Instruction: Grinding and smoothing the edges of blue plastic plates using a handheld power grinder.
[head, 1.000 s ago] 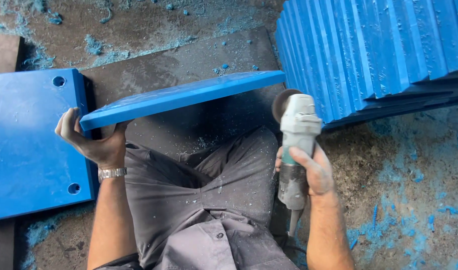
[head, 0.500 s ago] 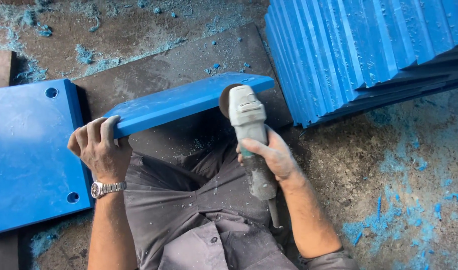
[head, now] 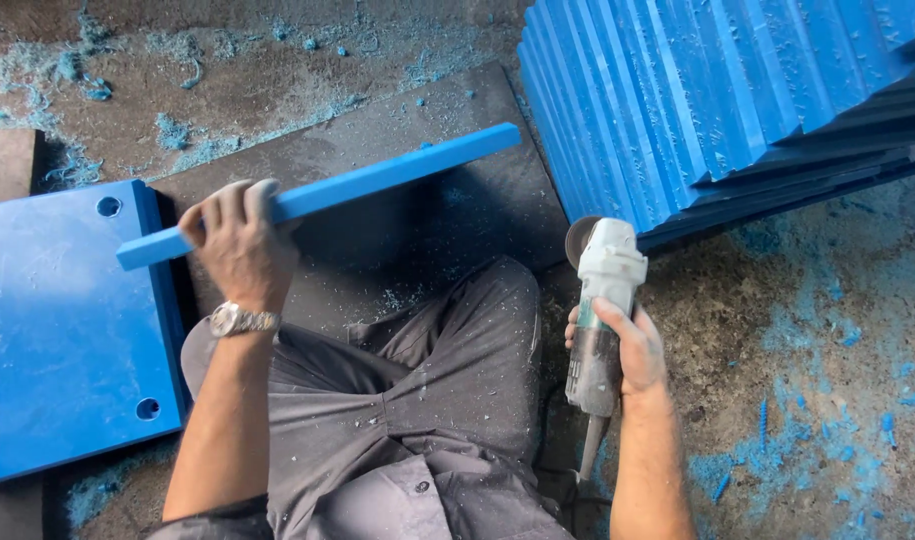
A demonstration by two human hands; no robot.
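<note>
Two bare hands are working over a dusty concrete floor point(head: 277, 90), seen from above a lap in grey trousers point(head: 417, 400). The left hand point(head: 239, 245), with a metal wristwatch point(head: 239, 320) on its wrist, is gripping a blue plastic board point(head: 377, 180) near its left end, fingers curled over the top edge and closed around it; the board is standing on edge, so that only its narrow side is showing, and is running from the near left up toward the far right, above a dark grey slab point(head: 417, 130) lying on the floor. The right hand point(head: 627, 350) is wrapping its fingers closed around the body of an angle grinder point(head: 602, 300), which is pointing away from the person, its pale head and dark disc at the far end, well apart from the board and just near the foot of a stack of blue boards point(head: 717, 100) (they are leaning in close rows at the far right). A flat blue panel point(head: 62, 320) with round holes near its corners is lying on the left, just beside the left forearm. Blue shavings point(head: 807, 430) are lying scattered over the floor on the right and along the far edge, and fine specks are clinging to the trousers.
</note>
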